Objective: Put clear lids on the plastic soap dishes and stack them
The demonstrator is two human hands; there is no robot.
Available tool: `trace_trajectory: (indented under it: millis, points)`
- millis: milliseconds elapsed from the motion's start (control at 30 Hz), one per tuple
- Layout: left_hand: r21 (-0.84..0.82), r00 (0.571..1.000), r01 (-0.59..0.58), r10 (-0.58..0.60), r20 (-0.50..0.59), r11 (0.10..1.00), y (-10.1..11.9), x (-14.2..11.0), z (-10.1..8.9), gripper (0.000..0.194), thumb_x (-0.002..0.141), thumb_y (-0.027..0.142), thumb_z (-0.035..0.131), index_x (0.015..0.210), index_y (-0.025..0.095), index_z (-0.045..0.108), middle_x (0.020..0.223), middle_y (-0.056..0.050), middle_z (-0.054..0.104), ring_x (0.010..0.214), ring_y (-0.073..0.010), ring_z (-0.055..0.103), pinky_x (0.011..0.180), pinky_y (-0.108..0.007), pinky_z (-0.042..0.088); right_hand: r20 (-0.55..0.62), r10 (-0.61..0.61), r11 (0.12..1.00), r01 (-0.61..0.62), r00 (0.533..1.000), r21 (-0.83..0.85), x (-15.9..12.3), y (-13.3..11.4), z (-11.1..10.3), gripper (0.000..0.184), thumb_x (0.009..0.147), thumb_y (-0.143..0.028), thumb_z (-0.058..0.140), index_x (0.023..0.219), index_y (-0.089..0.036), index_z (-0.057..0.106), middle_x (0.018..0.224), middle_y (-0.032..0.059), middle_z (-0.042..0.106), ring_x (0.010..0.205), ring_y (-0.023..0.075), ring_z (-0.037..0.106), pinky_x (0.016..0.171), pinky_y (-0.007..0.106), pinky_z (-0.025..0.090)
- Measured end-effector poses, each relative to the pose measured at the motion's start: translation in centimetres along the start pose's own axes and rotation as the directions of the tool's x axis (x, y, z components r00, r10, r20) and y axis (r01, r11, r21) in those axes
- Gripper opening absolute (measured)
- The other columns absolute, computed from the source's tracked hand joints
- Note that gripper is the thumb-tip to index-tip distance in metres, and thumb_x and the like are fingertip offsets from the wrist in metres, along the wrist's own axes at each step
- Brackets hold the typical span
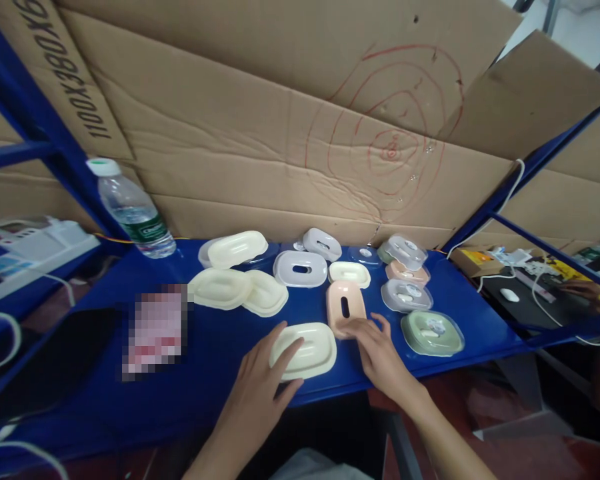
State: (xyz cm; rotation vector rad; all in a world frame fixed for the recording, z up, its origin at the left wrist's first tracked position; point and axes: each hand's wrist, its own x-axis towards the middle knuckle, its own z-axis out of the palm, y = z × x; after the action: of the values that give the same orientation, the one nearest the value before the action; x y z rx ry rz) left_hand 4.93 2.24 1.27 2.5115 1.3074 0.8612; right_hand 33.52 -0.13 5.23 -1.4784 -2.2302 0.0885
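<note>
In the head view a cream oval dish [316, 350] lies on the blue table at its near edge. My left hand [263, 377] is at the dish's left side, with fingers spread and the index finger reaching over the dish. To the dish's right is a peach oval lid [344, 291] with a dark slot in its middle. My right hand [375, 347] has its thumb and finger on the lid's near edge, while its other fingers stand apart. Behind them are a small cream dish [350, 274], a lilac slotted lid [301, 269] and overlapping cream oval pieces [220, 288].
Clear-covered boxes stand at right: green [433, 332], lilac [407, 295] and a stack behind [405, 252]. A water bottle [137, 213] stands at back left, near a pixelated item [157, 330]. Cardboard [260, 127] walls the back; blue posts [555, 160] frame the sides.
</note>
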Motion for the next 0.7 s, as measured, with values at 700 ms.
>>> trace_trajectory:
  millis: [700]
  points:
    - [-0.2,0.998,0.032,-0.02,0.065,0.979,-2.4,0.6,0.0,0.065,0.094,0.024,0.072,0.154,0.037,0.048,0.168,-0.007,0.039,0.153,-0.0293,0.043,0.121,-0.049,0.045,0.046,-0.286,0.958,0.285,0.957,0.028,1.6,-2.7,3.1,0.038,0.107,-0.019,0.051,0.144,-0.023,0.059,0.134,0.0097,0.07,0.136,0.0243,0.059,0.125,0.053,0.042]
